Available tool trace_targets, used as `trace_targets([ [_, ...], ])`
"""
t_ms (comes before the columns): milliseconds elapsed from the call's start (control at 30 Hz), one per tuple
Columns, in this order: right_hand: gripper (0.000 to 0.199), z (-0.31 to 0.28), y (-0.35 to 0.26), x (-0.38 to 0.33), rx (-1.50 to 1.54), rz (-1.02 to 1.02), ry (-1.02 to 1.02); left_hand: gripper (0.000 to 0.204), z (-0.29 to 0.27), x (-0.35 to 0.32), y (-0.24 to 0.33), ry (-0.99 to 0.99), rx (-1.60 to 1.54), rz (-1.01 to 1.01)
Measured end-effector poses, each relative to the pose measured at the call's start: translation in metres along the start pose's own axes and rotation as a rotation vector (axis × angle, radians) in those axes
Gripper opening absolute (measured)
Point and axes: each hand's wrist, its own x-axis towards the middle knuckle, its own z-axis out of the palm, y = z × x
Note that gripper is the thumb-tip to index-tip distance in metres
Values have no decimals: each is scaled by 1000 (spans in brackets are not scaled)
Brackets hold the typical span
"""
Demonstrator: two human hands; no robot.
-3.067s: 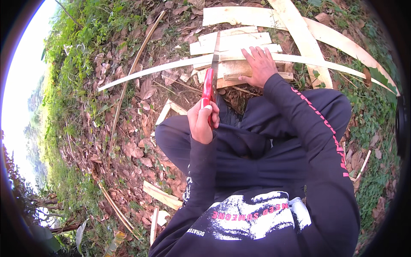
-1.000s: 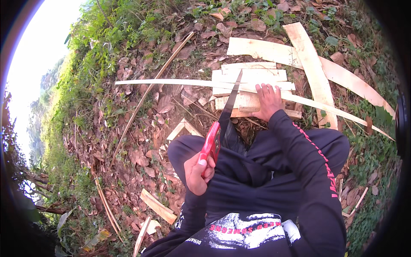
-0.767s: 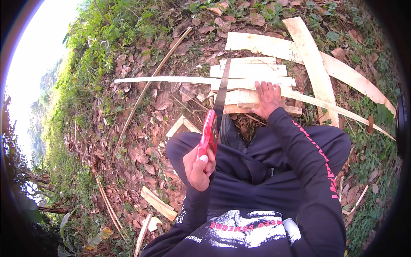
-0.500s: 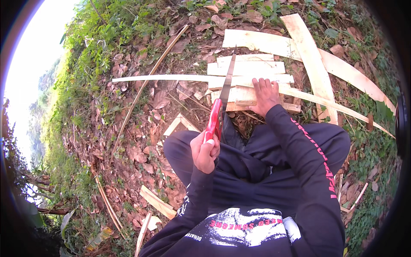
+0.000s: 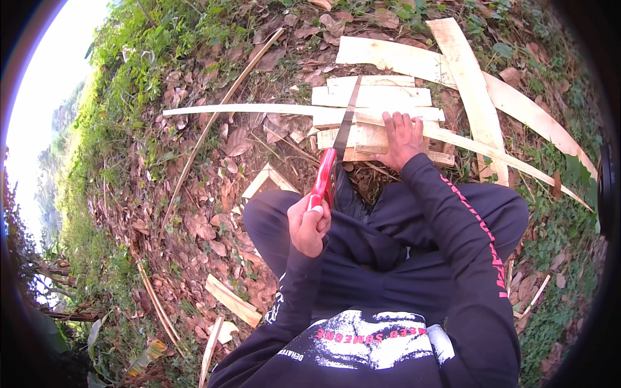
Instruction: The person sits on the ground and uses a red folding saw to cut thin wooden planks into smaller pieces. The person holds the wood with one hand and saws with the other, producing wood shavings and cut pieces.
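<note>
My left hand (image 5: 308,225) is wrapped round the red handle (image 5: 323,176) of a handsaw, whose long blade (image 5: 348,123) points away from me. The blade lies across a long thin wooden strip (image 5: 259,109) and the stacked pale boards under it. My right hand (image 5: 402,137) presses down on the wood just right of the blade, fingers curled over the strip's far side. Against that palm sits a short wooden block (image 5: 371,138). Flat pale boards (image 5: 372,96) lie side by side beneath. Where the blade meets the wood, the cut itself is too small to make out.
Two wide planks (image 5: 471,97) cross at the far right. A thin stick (image 5: 200,139) lies on the leaf-covered ground to the left. An angled wood piece (image 5: 269,176) rests by my left knee, with offcuts (image 5: 233,301) lower left. My crossed legs (image 5: 381,226) are close in front.
The saw has shifted slightly within the view, its blade still across the strip. My right hand keeps its place on the wood. The whole view has tilted a little.
</note>
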Motion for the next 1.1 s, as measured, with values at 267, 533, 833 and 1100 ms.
trace_targets([
  [267,62,-12,3,53,314,269,-150,13,11,-1,-3,-10,25,-13],
  [533,52,10,-13,77,225,516,-69,15,16,-3,-1,-12,83,-16],
  [833,52,10,-14,72,164,429,-43,21,-1,-38,3,11,194,32],
  [1100,62,9,-13,77,166,467,-112,19,5,-2,-10,1,199,-7],
])
